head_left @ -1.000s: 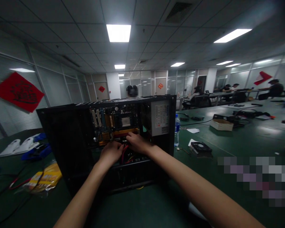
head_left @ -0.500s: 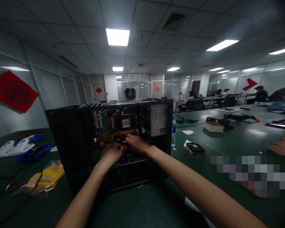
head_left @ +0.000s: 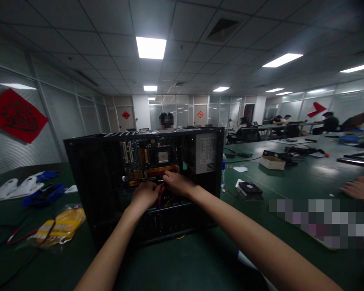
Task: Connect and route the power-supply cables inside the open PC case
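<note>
An open black computer case (head_left: 91, 194) stands on the green table with its inside facing me. Its motherboard (head_left: 145, 161) shows a bare square processor, slots and an orange memory slot area. Both my hands reach into the case at the board's lower edge. My left hand (head_left: 145, 195) is closed, fingertips pinched beside a bundle of red cables (head_left: 161, 195). Just right of it, my right hand (head_left: 179, 183) is closed too, its fingers bent over the top end of these cables. The connector between the fingertips is hidden. A silver power supply (head_left: 206, 153) sits at upper right in the case.
To the left lie a yellow plastic packet (head_left: 59, 224), a blue tray (head_left: 44, 195) and white gloves (head_left: 16, 190). A water bottle (head_left: 223, 171), a black cooling fan (head_left: 249, 190) and a small box (head_left: 272, 162) stand right. Another person's hand (head_left: 359, 188) rests at far right.
The case appears slightly farther right in view, its left side more so. Both hands stay at the same spot on the board, with only small finger shifts.
</note>
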Demonstrator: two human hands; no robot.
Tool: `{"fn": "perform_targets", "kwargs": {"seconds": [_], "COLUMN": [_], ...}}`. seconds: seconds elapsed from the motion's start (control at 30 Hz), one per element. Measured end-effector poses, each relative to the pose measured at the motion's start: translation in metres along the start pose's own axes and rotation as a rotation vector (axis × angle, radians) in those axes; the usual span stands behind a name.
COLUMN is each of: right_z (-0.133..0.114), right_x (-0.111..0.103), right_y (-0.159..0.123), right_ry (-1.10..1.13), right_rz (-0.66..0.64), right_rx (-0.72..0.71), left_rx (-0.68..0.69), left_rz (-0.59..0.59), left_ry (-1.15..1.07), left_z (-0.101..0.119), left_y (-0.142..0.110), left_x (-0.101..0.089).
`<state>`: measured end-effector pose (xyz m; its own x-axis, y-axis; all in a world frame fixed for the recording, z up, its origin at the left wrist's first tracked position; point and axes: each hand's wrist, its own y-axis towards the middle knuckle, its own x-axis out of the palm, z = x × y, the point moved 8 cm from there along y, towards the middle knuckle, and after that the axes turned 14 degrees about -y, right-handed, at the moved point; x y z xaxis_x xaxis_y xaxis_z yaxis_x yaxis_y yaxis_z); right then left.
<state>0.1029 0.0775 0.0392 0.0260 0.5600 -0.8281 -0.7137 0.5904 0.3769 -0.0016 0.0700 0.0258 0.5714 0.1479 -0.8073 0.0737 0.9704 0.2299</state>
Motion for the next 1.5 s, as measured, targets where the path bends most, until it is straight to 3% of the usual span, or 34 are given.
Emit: {"fn": "perform_targets", "kwargs": {"seconds": [0.47,0.87,1.17,1.3,1.5], "right_z": [-0.001,0.005,0.006,0.012,0.005], "right_x": [0.002,0.001,-0.013,-0.023,-0.030], "right_y": [0.008,0.007,-0.011,-0.016,-0.019], "right_ry": [-0.069,-0.067,0.093,0.191,0.243], "right_rz": [-0.073,-0.019,0.097,0.150,0.174], "right_rx": [-0.017,0.030,0.000,0.043,-0.032], "left_rx": [-0.023,0.060,0.059,0.094,0.125], "left_rz": [0.031,0.073,0.129,0.062,0.013], "left_ry": [0.027,0.209,0.330,0.358,0.325], "left_z": [-0.004,0.027,0.029,0.034,0.036], "left_y": [0.001,-0.015,-0.015,-0.014,-0.012], "left_x": [0.001,-0.007,-0.009,-0.004,-0.001]}}
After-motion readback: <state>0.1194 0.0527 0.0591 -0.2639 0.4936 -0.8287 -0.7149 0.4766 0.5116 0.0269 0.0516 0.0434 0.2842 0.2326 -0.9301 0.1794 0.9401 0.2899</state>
